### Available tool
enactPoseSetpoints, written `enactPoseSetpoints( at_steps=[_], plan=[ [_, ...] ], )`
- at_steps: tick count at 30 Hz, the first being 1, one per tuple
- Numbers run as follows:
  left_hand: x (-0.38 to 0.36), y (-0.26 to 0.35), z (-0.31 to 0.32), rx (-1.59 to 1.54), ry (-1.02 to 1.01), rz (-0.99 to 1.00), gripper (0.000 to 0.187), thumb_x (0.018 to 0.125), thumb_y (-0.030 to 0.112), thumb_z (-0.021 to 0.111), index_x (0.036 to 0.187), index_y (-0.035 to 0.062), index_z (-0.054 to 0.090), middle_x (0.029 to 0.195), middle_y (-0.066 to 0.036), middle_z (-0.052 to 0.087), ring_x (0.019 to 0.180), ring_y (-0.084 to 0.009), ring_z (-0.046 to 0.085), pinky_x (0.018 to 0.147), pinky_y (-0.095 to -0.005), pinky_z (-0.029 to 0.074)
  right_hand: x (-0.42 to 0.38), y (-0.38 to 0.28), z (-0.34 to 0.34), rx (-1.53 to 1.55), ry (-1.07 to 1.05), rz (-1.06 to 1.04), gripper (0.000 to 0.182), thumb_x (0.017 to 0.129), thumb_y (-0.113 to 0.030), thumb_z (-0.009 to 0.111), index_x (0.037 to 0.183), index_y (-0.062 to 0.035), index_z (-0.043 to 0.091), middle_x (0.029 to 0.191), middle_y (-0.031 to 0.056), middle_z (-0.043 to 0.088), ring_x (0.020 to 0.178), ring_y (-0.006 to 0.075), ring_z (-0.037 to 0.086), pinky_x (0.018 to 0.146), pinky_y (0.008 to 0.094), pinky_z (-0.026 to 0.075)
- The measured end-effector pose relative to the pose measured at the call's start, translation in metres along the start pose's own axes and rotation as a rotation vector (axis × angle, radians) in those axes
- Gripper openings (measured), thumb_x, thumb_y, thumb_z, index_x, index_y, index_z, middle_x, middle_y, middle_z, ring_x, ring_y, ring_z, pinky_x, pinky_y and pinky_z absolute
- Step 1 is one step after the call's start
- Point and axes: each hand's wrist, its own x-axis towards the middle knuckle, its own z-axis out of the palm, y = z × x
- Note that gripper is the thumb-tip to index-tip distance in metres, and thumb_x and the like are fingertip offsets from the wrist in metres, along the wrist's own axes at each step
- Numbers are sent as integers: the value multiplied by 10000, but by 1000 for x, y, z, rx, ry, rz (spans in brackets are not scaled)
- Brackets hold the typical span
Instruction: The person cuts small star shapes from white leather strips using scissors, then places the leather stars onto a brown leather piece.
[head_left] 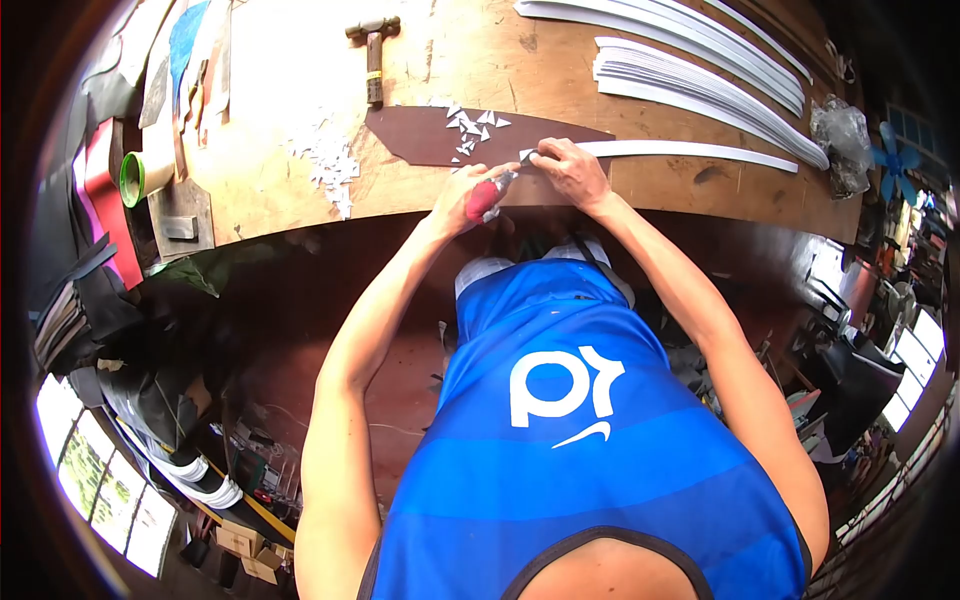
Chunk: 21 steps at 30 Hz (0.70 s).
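At the table's front edge, my left hand (464,196) is closed around a pink tool (484,199) with a silvery end. My right hand (572,172) pinches the left end of a long white strip (690,150), which stretches away to the right over the table. The fingertips of both hands nearly meet at the strip's end. Beneath the hands lies a dark brown board (420,134), with small white triangular scraps (470,126) on it. More white scraps (330,165) are piled on the wood left of the board.
A hammer (374,70) lies behind the board. Stacked white strips (690,95) and a clear plastic bag (842,140) are at the right of the wooden table (280,90). A green-rimmed cup (132,180) and a small block (180,228) sit at the left edge.
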Motion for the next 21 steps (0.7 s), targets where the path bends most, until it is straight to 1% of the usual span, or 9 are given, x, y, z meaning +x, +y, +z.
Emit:
enactPoseSetpoints(
  at_steps=[3,6,9,11,13,15,17,19,21],
  plan=[
    [5,-2,7,86,82,134,589,767,156,700,1344,116,586,911,-120,671,752,-301,596,697,-416,515,0,2,0,-5,33,-6,142,820,-102,620,951,-118,671,1000,42,609,936,228,630,781,347,550],
    [2,1,1,-63,46,-7,550,786,160,693,1325,101,598,952,-123,693,769,-295,605,689,-422,514,1,2,0,-35,18,-26,143,822,-109,625,954,-127,675,992,34,600,920,220,627,752,347,553],
    [-3,-3,-1,-197,75,20,359,943,63,629,1302,87,625,937,-119,708,780,-228,667,667,-345,513,2,2,-2,-47,-23,-18,138,824,-114,626,953,-128,672,989,35,595,915,219,624,743,348,554],
    [-7,-4,6,-360,102,-21,311,976,80,617,1286,85,644,854,-62,699,737,-141,629,637,-313,486,2,4,-1,-23,3,-30,139,827,-118,626,958,-128,670,985,36,590,915,220,623,739,350,554],
    [-8,15,-4,-326,189,-364,276,949,119,644,1212,40,671,821,-108,675,654,-157,588,628,-299,485,2,5,-2,-27,-24,-36,141,830,-118,624,964,-127,669,981,36,586,914,223,621,736,351,553],
    [0,24,4,-375,286,-282,230,987,132,614,1184,37,685,833,-108,695,666,-140,593,620,-293,483,3,8,-3,-8,-24,-54,134,836,-125,620,961,-126,670,981,36,581,907,224,617,733,353,552],
    [7,12,20,-274,358,-23,256,1006,134,611,1247,72,674,719,3,560,638,-75,472,559,-271,413,3,10,-2,3,-36,-68,134,839,-132,617,959,-125,676,986,38,580,903,222,614,732,353,552],
    [7,11,14,-236,287,-14,262,1003,144,619,1251,75,673,728,16,559,646,-62,462,557,-262,400,6,13,-5,-1,-58,-98,146,837,-135,615,965,-122,683,990,38,580,904,219,612,735,347,553],
    [6,17,6,-346,363,-225,260,997,146,631,1242,74,679,737,32,565,643,-53,461,552,-257,391,7,17,-5,11,-56,-143,160,830,-132,616,973,-117,687,1017,40,592,914,216,613,746,336,553]
  ],
)
